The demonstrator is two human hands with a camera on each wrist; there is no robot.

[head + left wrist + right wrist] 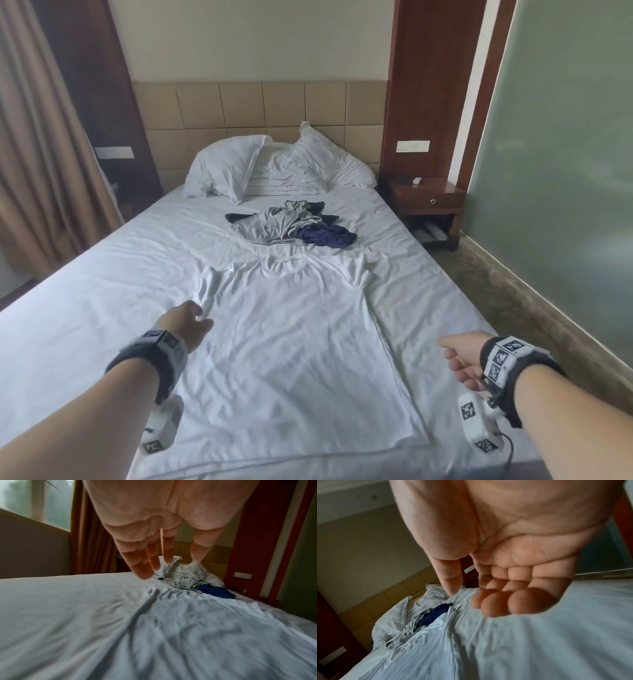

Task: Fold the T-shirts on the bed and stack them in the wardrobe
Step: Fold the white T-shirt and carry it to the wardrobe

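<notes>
Your left hand [186,323] hovered with relaxed fingers near the sleeve of the white cotton T-shirt [301,342] spread flat on the white-sheeted bed [85,308]. Your right hand [462,359] hung loosely curled, holding nothing, beside the shirt's other edge.

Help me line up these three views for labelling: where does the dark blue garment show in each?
Head: dark blue garment centre, beyond the white T-shirt.
Left wrist: right of centre.
Right wrist: left of centre.
Shared landmark: the pillows just behind it.
</notes>
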